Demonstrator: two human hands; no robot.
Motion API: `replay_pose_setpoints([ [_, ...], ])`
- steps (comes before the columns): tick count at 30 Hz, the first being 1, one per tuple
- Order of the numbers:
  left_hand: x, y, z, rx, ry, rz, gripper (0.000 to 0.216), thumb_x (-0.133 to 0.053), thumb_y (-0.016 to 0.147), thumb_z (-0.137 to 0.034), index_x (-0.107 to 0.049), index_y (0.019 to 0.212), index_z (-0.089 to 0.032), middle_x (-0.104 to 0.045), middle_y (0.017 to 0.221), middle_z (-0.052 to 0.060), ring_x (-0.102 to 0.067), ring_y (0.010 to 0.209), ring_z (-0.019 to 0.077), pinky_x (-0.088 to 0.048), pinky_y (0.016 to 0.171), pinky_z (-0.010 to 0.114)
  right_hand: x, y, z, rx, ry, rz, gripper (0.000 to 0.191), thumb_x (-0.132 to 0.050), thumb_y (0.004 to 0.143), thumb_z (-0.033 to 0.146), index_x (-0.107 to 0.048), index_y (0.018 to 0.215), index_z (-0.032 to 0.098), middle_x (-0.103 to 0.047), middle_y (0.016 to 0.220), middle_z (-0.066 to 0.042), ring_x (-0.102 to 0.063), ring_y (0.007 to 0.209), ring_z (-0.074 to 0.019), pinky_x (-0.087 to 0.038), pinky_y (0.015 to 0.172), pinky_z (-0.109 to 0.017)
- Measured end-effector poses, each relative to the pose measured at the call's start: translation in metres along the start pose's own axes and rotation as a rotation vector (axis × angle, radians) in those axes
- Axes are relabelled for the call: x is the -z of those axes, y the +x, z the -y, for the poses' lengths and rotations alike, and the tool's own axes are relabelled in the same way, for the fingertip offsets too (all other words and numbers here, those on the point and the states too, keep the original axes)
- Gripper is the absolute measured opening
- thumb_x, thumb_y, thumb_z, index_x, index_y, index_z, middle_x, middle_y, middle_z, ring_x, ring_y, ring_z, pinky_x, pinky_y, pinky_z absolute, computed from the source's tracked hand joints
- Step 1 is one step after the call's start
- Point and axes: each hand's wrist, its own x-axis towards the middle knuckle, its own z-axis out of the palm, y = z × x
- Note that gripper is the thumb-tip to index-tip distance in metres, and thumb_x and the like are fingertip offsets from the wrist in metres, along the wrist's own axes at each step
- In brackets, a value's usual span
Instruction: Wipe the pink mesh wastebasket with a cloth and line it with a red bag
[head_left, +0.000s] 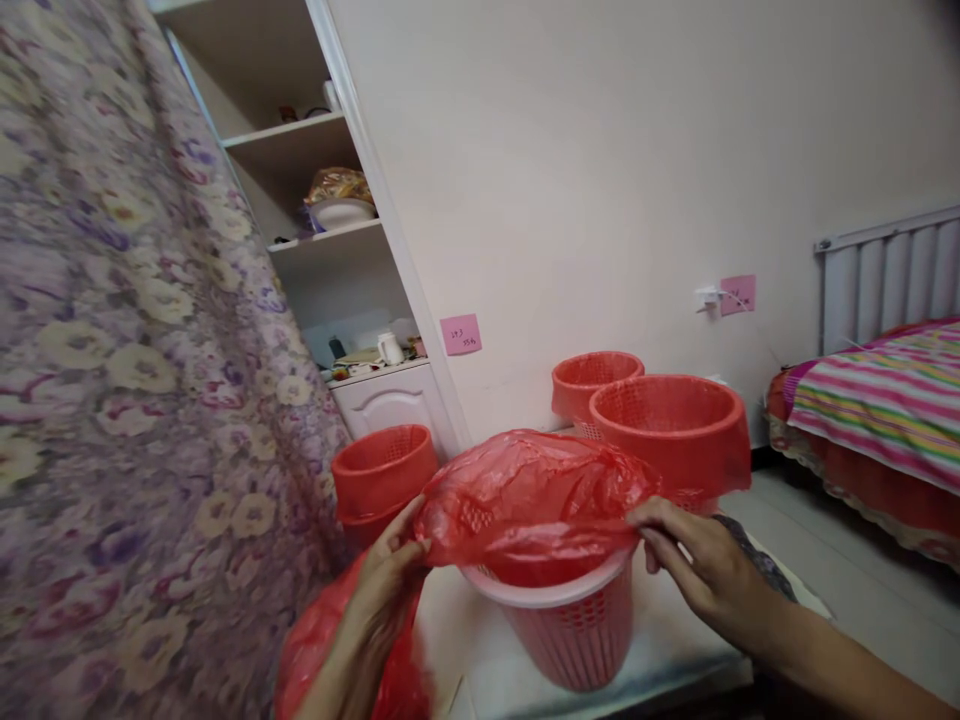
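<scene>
A red plastic bag (525, 480) hangs partly inside a pink slatted wastebasket (577, 640) with a pale rim. My left hand (394, 560) pinches the bag's edge at the left, just outside the rim. On the right, my right hand (686, 555) grips the opposite part of that edge, close to the rim. Between the two hands the near edge of the bag is stretched above the front of the basket, while its far side puffs up behind. The basket stands upright on a pale tabletop (480, 650).
Wastebaskets lined with red bags stand behind: one at left (386, 465), a large one at right (675, 440), another beyond it (596, 375). More red plastic (322, 640) lies by my left forearm. A floral curtain (150, 400) borders the left; a bed (885, 400) is at right.
</scene>
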Motion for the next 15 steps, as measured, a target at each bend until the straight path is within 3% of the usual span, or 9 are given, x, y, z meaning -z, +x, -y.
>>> replay_pose_setpoints([
  [4, 0.015, -0.005, 0.021, 0.0, -0.124, -0.041, 0.086, -0.076, 0.047, -0.001, -0.055, 0.128, -0.02, -0.073, 0.11, 0.003, -0.063, 0.059, 0.0052, -0.057, 0.068, 0.02, 0.01, -0.037, -0.005, 0.033, 0.012, -0.012, 0.028, -0.054, 0.086, 0.012, -0.059, 0.105, 0.032, -0.069, 0.091, -0.004, -0.066, 0.087, -0.0233, -0.053, 0.077, -0.032],
  [6, 0.022, -0.008, 0.033, 0.021, -0.179, -0.058, 0.081, -0.073, 0.048, 0.003, -0.057, 0.124, -0.022, -0.074, 0.103, 0.0, -0.061, 0.056, 0.004, -0.056, 0.065, 0.018, 0.004, -0.058, -0.011, -0.023, 0.061, -0.026, 0.026, -0.056, 0.084, 0.014, -0.062, 0.102, 0.032, -0.069, 0.091, -0.005, -0.066, 0.088, -0.0257, -0.054, 0.077, -0.034],
  [10, 0.03, -0.007, 0.05, 0.052, -0.268, -0.073, 0.063, -0.068, 0.054, -0.003, -0.064, 0.114, -0.023, -0.075, 0.109, 0.002, -0.071, 0.085, 0.0144, -0.058, 0.075, 0.021, -0.025, -0.087, -0.025, -0.328, 0.215, -0.12, 0.01, -0.057, 0.086, 0.032, -0.067, 0.083, 0.029, -0.066, 0.089, -0.007, -0.063, 0.088, -0.0282, -0.052, 0.077, -0.036],
  [12, 0.03, -0.001, 0.052, 0.061, -0.287, -0.072, 0.047, -0.068, 0.062, -0.013, -0.066, 0.108, -0.021, -0.075, 0.109, 0.005, -0.07, 0.097, 0.0196, -0.058, 0.081, 0.025, -0.044, -0.091, -0.032, -0.524, 0.382, -0.239, 0.015, -0.06, 0.084, 0.041, -0.064, 0.077, 0.028, -0.063, 0.085, -0.005, -0.061, 0.084, -0.0262, -0.051, 0.074, -0.034],
  [15, 0.027, 0.014, 0.055, 0.051, -0.266, -0.08, 0.039, -0.07, 0.068, -0.017, -0.067, 0.107, -0.02, -0.076, 0.104, 0.004, -0.071, 0.097, 0.0178, -0.057, 0.085, 0.025, -0.07, -0.084, -0.044, -0.759, 0.678, -0.469, 0.02, -0.074, 0.073, 0.043, -0.062, 0.081, 0.028, -0.057, 0.079, -0.001, -0.059, 0.074, -0.0223, -0.05, 0.065, -0.031],
])
